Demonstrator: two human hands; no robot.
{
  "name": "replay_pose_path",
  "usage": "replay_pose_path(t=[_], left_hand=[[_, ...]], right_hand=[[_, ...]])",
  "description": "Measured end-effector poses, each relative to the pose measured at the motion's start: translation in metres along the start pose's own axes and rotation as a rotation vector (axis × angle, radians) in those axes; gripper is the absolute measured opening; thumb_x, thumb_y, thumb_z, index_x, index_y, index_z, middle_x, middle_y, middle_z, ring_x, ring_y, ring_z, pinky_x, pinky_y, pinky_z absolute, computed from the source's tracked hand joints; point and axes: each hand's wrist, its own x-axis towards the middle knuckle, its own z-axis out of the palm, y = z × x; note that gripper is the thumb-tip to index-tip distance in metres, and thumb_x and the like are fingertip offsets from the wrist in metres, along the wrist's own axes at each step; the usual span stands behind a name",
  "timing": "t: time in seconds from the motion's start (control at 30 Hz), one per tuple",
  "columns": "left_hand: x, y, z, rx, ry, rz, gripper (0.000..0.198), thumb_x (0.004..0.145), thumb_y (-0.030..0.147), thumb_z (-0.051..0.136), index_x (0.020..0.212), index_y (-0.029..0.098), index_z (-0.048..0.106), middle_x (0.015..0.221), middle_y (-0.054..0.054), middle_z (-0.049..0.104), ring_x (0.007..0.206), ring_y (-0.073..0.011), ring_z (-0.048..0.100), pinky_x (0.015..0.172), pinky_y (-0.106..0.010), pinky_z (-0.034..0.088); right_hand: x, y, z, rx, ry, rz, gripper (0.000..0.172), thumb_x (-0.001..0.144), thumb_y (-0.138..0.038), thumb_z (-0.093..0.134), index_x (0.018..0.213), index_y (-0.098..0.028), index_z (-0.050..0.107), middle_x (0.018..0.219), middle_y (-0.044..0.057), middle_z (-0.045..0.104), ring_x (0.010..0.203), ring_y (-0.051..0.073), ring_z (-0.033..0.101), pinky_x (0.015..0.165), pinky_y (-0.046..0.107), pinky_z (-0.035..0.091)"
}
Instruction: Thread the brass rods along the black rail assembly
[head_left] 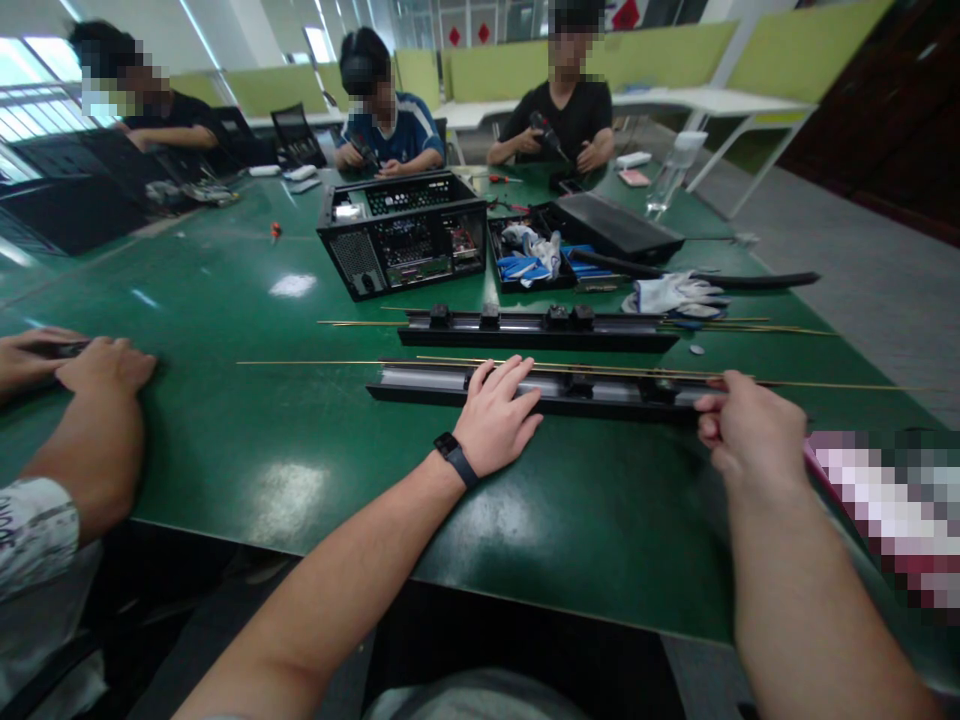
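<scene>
The person's two bare forearms reach in from six o'clock over the edge of the green table (247, 420). The left hand (495, 420), with a black watch (456, 458) on its wrist, lies flat and relaxed, fingers spread, pressing down on the middle of a long black rail (600, 395). The rail lies crosswise at the centre of the table. Thin brass rods (337, 363) run along its top and stick out well past both ends. The right hand (750, 432) is at the rail's three o'clock end, its fingers curled in and pinched on the brass rods there.

Just beyond, toward twelve o'clock, lies a second rail (540, 328) with more rods beside it. Farther that way stands an open black computer case (405, 232), and at its three o'clock side a tray (536, 255) of blue-and-white bits. White gloves (675, 295) lie at two o'clock. At nine o'clock, another person's hands (105, 368) rest on the table.
</scene>
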Motion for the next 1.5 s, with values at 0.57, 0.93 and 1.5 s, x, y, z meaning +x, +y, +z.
replay_pose_path(t=[0.57, 0.93, 1.5], left_hand=[[-0.0010, -0.0011, 0.0009, 0.007, 0.002, 0.000, 0.025, 0.100, 0.031, 0.071, 0.122, 0.021, 0.077, 0.163, -0.017, 0.056, 0.155, -0.0341, 0.049, 0.130, -0.060, 0.033], [-0.0023, -0.0028, 0.0028, -0.002, 0.015, 0.006, 0.026, 0.101, 0.031, 0.070, 0.124, 0.021, 0.077, 0.163, -0.018, 0.056, 0.155, -0.0340, 0.049, 0.130, -0.060, 0.033], [-0.0020, -0.0020, 0.0011, -0.005, 0.002, -0.009, 0.026, 0.100, 0.031, 0.070, 0.123, 0.022, 0.077, 0.164, -0.017, 0.055, 0.156, -0.0331, 0.048, 0.132, -0.060, 0.031]], right_hand=[[0.0033, 0.0030, -0.0024, 0.015, -0.017, 0.001, 0.011, 0.086, -0.011, 0.060, 0.078, -0.017, 0.063, 0.051, -0.004, 0.056, 0.030, 0.009, 0.037, 0.026, 0.018, 0.021], [0.0027, 0.0038, -0.0012, 0.029, -0.060, 0.033, 0.005, 0.087, -0.016, 0.064, 0.082, -0.017, 0.064, 0.052, -0.002, 0.058, 0.029, 0.008, 0.036, 0.027, 0.019, 0.020], [0.0028, 0.0033, -0.0019, 0.026, -0.057, 0.028, 0.007, 0.084, -0.014, 0.064, 0.078, -0.017, 0.062, 0.052, -0.002, 0.056, 0.030, 0.009, 0.037, 0.028, 0.019, 0.021]])
